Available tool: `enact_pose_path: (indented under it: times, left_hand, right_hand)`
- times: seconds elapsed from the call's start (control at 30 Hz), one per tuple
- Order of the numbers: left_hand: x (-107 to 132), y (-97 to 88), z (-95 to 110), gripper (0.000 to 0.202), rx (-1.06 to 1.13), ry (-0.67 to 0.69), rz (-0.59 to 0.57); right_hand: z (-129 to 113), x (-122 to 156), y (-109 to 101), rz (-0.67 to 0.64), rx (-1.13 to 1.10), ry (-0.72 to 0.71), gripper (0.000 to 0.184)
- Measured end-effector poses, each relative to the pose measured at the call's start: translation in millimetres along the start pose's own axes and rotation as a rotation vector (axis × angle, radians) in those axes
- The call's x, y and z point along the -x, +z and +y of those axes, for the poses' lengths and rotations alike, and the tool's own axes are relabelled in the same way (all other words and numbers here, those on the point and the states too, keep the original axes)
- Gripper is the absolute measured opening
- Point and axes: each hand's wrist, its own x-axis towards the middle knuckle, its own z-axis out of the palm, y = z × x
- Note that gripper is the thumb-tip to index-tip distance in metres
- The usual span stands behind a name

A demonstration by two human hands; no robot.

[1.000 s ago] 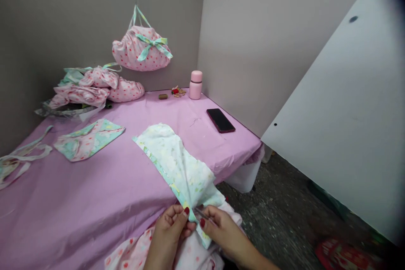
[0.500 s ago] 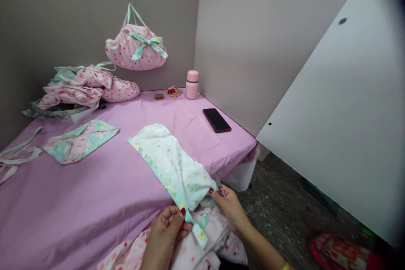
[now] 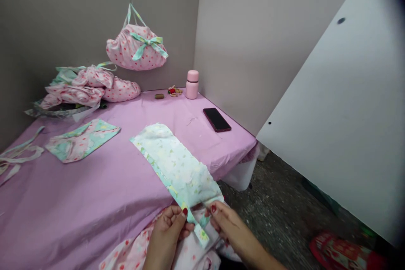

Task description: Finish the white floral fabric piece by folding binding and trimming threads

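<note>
A pale green floral fabric piece (image 3: 172, 162) lies over the near edge of the pink-covered table (image 3: 104, 185). My left hand (image 3: 169, 232) pinches its teal-edged lower corner between thumb and fingers. My right hand (image 3: 229, 228) grips the same lower end from the right, thumb on top. Under both hands, pink dotted cloth (image 3: 136, 255) is bunched on my lap.
A dark phone (image 3: 217, 120) lies near the table's right edge. At the back stand a pink bottle (image 3: 192, 85), a brown spool (image 3: 159, 96) and small clips (image 3: 173, 90). Sewn pink bags (image 3: 88, 88) are piled back left; one bag (image 3: 136, 50) hangs on the wall. A teal-pink fabric piece (image 3: 80, 139) lies left.
My right hand moved out to the fabric's right edge, then came back beside my left hand at the lower end. The fabric now lies flatter.
</note>
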Motion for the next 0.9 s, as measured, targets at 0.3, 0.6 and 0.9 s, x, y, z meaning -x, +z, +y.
enact_pose_path:
  times: [0.3,0.6,0.9]
  left_hand:
    - [-1,0.0,-3,0.036,0.005,0.025,-0.006]
    - [1,0.7,-2,0.035,0.01,0.022,-0.005]
    - [-1,0.0,-2,0.035,-0.004,0.032,0.004]
  right_hand:
    - [-2,0,30,-0.153,-0.122,0.199,0.041]
    - [0,-11,43,-0.15,-0.205,0.086,0.033]
    - [3,-15,47,-0.165,-0.24,-0.033,0.025]
